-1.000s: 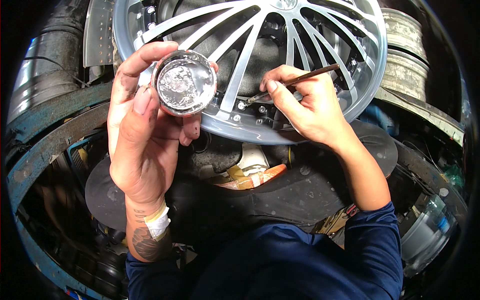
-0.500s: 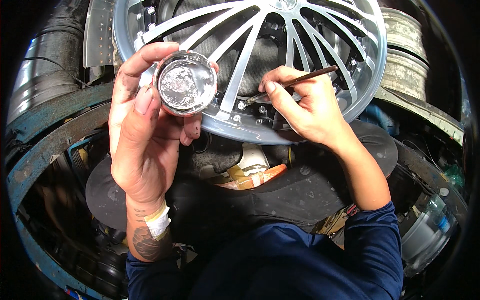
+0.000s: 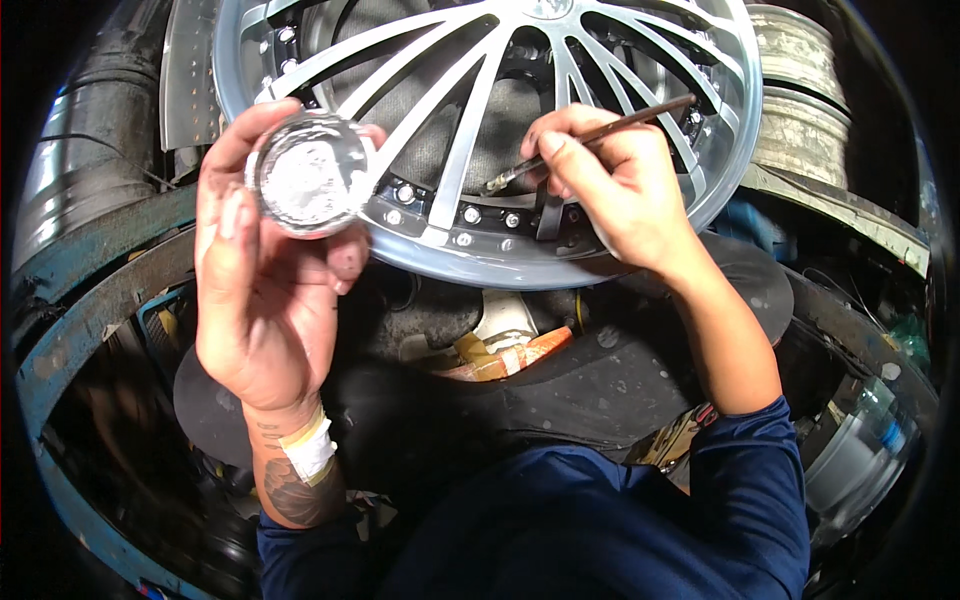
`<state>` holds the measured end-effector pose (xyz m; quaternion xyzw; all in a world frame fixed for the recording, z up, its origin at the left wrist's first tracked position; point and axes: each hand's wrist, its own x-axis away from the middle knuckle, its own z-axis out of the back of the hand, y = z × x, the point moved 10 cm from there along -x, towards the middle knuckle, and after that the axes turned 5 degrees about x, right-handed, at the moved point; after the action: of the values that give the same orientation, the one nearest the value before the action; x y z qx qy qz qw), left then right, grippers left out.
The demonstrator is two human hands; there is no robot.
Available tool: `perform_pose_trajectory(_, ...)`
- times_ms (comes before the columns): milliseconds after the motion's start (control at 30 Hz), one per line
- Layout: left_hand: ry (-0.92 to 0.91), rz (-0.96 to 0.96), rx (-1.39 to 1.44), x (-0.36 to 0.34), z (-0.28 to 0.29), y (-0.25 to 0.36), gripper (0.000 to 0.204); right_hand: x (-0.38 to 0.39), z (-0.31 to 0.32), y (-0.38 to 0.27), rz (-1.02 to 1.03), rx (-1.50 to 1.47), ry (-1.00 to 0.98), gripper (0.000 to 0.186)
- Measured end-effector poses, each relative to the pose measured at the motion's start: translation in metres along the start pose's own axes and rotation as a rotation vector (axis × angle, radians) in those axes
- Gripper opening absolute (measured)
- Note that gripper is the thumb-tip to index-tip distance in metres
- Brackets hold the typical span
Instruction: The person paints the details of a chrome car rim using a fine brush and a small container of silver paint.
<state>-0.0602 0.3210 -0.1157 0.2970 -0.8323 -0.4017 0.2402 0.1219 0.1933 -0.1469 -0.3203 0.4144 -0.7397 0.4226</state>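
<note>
Your left hand (image 3: 285, 300) grasps a small round pot (image 3: 318, 229), its open mouth facing you, in front of the spoked wheel (image 3: 470, 266). Your right hand's (image 3: 620, 190) grip pinches a slim brush (image 3: 640, 117), bristles (image 3: 493, 186) over a gap between two spokes (image 3: 470, 140), near some bolts (image 3: 471, 214).

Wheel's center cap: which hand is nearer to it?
Right. In the picture, the right hand, holding the brush, is below the center cap, slightly right; the left hand, holding the small jar, is farther away, lower left.
</note>
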Motion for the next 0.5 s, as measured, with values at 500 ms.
perform_pose_trajectory(500, 0.053, -0.286, 0.234, -0.01, 0.05, 0.032, 0.05, -0.013, 0.145, 0.036, -0.16, -0.404, 0.337, 0.025)
